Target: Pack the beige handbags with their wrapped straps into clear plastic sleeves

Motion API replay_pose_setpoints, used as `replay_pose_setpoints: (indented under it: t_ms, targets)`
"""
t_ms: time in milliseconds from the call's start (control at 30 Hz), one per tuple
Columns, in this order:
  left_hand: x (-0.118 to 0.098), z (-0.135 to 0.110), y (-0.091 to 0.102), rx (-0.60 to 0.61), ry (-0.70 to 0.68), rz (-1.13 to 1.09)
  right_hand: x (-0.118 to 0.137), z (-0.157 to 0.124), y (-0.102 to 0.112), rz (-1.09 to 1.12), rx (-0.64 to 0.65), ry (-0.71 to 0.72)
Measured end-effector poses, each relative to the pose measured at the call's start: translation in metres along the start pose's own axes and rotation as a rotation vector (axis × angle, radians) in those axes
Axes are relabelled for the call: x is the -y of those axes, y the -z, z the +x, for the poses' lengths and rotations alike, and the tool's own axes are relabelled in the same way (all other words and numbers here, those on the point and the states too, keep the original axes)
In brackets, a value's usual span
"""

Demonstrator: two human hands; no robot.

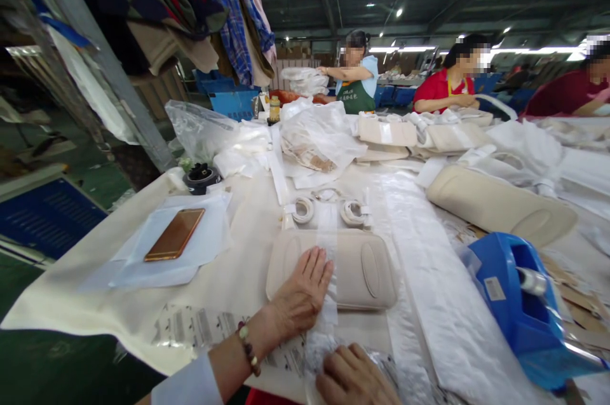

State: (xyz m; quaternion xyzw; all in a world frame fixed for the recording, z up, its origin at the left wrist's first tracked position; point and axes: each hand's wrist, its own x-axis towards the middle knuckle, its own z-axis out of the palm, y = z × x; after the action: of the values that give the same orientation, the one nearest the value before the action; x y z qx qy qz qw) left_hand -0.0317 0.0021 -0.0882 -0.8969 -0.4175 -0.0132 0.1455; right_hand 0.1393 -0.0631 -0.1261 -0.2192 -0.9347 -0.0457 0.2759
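In the head view a beige handbag (350,268) lies flat on the table, its coiled straps wrapped in white at the far edge. A translucent white strip (327,233) runs across the bag's middle towards me. My left hand (300,294) rests palm down on the bag's left half, fingers stretched out and touching the strip's edge. Close to the table's near edge, my right hand (352,376) has its fingers curled at crinkled clear plastic film (319,348). The exact grip of its fingertips is partly hidden.
A phone (175,234) lies on white sheets at left. To the right are white padded wrap (429,278), a blue tape dispenser (515,303) and another beige bag (500,205). Behind are a black round container (202,177), plastic bags (319,138) and several co-workers.
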Motion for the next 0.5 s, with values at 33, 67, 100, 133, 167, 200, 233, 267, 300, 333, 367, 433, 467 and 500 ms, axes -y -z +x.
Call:
replay_pose_setpoints:
  t_ms: [33, 67, 100, 133, 167, 200, 233, 267, 300, 333, 367, 433, 467, 500]
  targets:
    - [-0.001, 0.000, -0.001, -0.009, 0.007, 0.000, -0.001, 0.000, -0.001, 0.032, -0.035, 0.014]
    - [-0.001, 0.000, -0.001, -0.015, 0.010, -0.003, -0.002, 0.002, 0.000, 0.073, -0.070, 0.027]
    - [-0.002, 0.000, -0.002, -0.021, 0.012, -0.012, -0.003, 0.004, 0.001, 0.121, -0.115, 0.041]
    - [-0.002, -0.001, -0.003, -0.024, 0.013, -0.027, -0.004, 0.007, 0.005, 0.167, -0.163, 0.055]
    - [-0.002, -0.001, -0.004, -0.022, 0.017, -0.048, -0.006, 0.009, 0.009, 0.210, -0.203, 0.065]
    - [-0.001, -0.001, -0.004, -0.018, 0.022, -0.072, -0.008, 0.012, 0.015, 0.243, -0.222, 0.073]
    - [-0.001, -0.001, -0.004, -0.011, 0.022, -0.101, -0.012, 0.015, 0.022, 0.263, -0.224, 0.077]
    - [-0.001, -0.001, -0.004, -0.002, 0.021, -0.131, -0.016, 0.017, 0.030, 0.274, -0.208, 0.078]
    - [0.000, -0.001, -0.004, 0.008, 0.017, -0.163, -0.022, 0.018, 0.038, 0.275, -0.174, 0.073]
    - [0.001, -0.001, -0.003, 0.021, 0.011, -0.196, -0.027, 0.020, 0.046, 0.279, -0.134, 0.060]
    - [0.002, -0.001, -0.001, 0.036, 0.003, -0.231, -0.033, 0.021, 0.053, 0.287, -0.092, 0.039]
    - [0.006, -0.002, 0.005, 0.074, -0.014, -0.303, -0.041, 0.021, 0.063, 0.314, -0.035, 0.003]
    - [0.008, -0.002, 0.008, 0.095, -0.023, -0.337, -0.043, 0.021, 0.064, 0.325, -0.023, -0.003]
    - [0.011, -0.003, 0.012, 0.113, -0.034, -0.369, -0.043, 0.021, 0.062, 0.326, -0.012, -0.001]
